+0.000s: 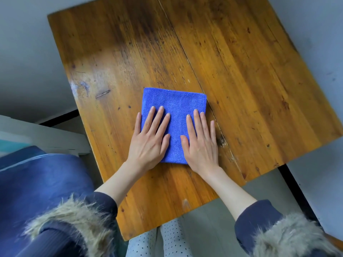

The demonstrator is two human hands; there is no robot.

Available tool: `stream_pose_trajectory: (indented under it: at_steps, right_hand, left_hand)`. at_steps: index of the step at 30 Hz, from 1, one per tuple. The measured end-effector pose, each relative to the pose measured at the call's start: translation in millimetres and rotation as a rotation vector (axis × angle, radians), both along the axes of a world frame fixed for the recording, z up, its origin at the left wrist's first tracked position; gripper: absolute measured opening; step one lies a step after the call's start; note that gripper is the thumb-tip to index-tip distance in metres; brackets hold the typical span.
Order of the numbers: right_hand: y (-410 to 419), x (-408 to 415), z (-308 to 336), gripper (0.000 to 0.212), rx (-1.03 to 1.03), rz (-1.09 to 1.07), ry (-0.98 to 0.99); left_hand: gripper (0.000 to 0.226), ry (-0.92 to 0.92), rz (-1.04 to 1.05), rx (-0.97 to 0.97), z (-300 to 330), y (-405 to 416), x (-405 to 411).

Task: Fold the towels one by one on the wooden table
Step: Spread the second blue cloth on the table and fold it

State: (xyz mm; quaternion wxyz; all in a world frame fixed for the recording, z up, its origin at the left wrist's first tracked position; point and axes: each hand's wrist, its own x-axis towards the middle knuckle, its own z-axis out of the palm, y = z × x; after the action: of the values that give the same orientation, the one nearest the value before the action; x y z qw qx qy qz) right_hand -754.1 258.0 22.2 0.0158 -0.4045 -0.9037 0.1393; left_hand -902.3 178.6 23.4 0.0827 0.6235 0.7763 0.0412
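across most of the view lies the wooden surface (241, 71), its planks running away from the person, with a long seam through the middle and dark stains and scuffs toward the far left. beyond its edges is grey floor (27, 52). at lower left, beside the surface, sits a dark blue cushion (37, 182), with a white ledge (46, 138) just behind it. two dark sleeves with fur cuffs enter from below, the left sleeve (100, 206) and the right sleeve (259, 214), both pushed up so the forearms are bare. between them, under the near edge, show legs in pale dotted trousers (170, 242). near the middle of the surface, closer to the person, lies the blue towel (174, 102), folded into a flat rectangle, its right edge touching the seam. the left hand (148, 143) rests flat on the towel's left half, fingers (157, 119) straight and slightly spread, the little finger off the edge on the wood. the right hand (202, 145) rests flat on the right half, fingers straight and spread too, its little finger on the wood. neither hand holds anything.
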Motion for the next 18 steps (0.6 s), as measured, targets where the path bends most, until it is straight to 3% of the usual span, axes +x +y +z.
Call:
stream_pose_trajectory:
  at_steps: [5,8,13,18]
  right_hand:
    - [3.3,1.9,13.1,0.047,-0.016,-0.037,0.136]
    - [9.7,2.7,24.1,0.035,-0.06,-0.293,0.294]
    - [26.2,-8.7,30.6,0.039,-0.412,-0.646,0.084]
    - [37.7,-20.7,30.4,0.039,-0.593,-0.797,0.061]
  left_hand:
    - [0.048,-0.177,0.039,0.106,6.8,1.3,-8.1]
    - [0.043,-0.3,0.232,0.269,13.3,-0.3,-19.3]
    - [0.044,-0.683,0.727,0.211,24.2,11.1,-30.5]
    - [0.036,-0.754,0.767,0.066,31.5,22.7,-36.4]
